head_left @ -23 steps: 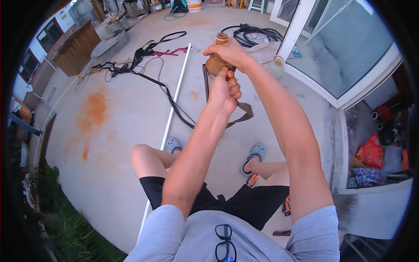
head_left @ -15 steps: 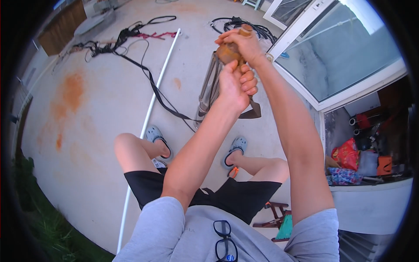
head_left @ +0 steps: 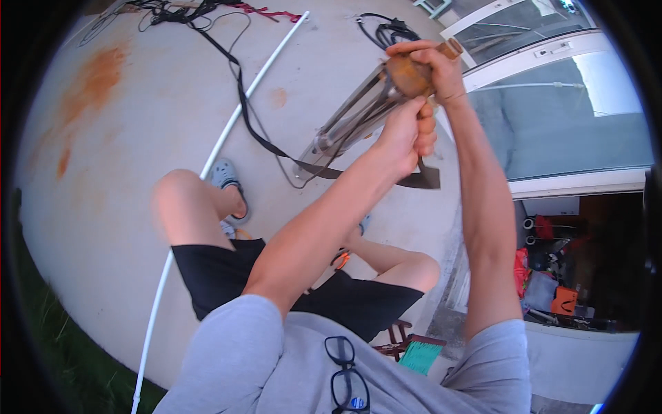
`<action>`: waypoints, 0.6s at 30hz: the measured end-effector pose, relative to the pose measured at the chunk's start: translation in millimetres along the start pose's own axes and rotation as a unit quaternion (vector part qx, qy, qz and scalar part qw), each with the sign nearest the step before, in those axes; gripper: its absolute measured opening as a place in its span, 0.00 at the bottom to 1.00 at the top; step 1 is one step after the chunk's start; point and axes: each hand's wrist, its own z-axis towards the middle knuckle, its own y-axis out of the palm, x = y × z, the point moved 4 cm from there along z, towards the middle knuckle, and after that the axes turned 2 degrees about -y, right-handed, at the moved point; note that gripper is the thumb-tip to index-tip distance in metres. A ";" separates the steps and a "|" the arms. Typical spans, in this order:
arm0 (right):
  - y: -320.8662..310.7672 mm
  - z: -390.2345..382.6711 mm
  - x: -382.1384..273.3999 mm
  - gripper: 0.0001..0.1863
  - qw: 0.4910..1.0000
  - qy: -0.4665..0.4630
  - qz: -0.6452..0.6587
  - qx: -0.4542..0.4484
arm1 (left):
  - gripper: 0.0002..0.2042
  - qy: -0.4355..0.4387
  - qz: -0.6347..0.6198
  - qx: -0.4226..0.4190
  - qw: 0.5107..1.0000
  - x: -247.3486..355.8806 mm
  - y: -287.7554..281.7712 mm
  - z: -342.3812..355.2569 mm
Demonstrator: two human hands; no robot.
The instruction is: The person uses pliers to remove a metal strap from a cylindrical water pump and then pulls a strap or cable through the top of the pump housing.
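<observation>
A long metal submersible pump (head_left: 352,110) with a steel body and a rusty brown head stands tilted on the ground. Its upper end leans to the right. My right hand (head_left: 441,72) is closed around the rusty head (head_left: 409,76), near a short brown outlet (head_left: 451,47). Just below the head, my left hand (head_left: 410,134) makes a fist on a flat dark strap (head_left: 419,181), which hangs in a loop beneath it. Whether the left fingers also grip part of the pump is hidden. A thin dark cable runs along the body.
A long white pipe (head_left: 227,131) lies left of the pump, crossed by the black strap. Tangled black cords (head_left: 176,12) and a coiled black hose (head_left: 389,31) lie farther off. A glass door (head_left: 565,117) stands at right, beside a doorway with bags. Grass (head_left: 48,331) borders the lower left.
The pump's head has moved right, so the body slants more. Both hands have gone with it, keeping their hold. The whole view has shifted, and my left knee has moved left.
</observation>
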 end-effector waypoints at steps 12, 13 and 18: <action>-32.5 4.7 46.8 0.23 0.800 0.247 0.037 0.546 | 0.10 0.034 0.269 -0.041 0.962 -11.8 -6.5 85.7; -25.3 -2.7 35.4 0.18 0.798 0.276 -0.008 0.535 | 0.10 0.029 0.214 -0.043 0.975 -17.4 -10.2 88.3; 13.8 -16.0 -15.5 0.13 0.801 0.282 -0.038 0.528 | 0.11 0.004 0.096 -0.157 0.983 -22.8 -23.3 88.2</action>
